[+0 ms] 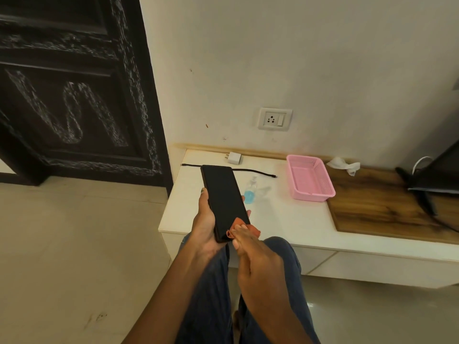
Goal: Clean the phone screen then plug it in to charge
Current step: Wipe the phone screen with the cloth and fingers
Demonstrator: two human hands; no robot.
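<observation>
My left hand (205, 225) grips a black phone (223, 197) from below, its dark screen facing up, held above the near edge of a white counter (285, 219). My right hand (253, 254) pinches a small orange cloth (242, 225) and presses it against the phone's lower end. On the counter behind lie a black charging cable (250, 170), a white charger adapter (234, 157) and a small spray bottle (250, 191) with blue liquid. A wall socket (274, 119) sits above the counter.
A pink plastic basket (310, 178) stands on the counter to the right, with a crumpled white tissue (344, 165) behind it. A wooden section (377, 204) holds a dark stand at the far right. A dark door (74, 90) fills the left.
</observation>
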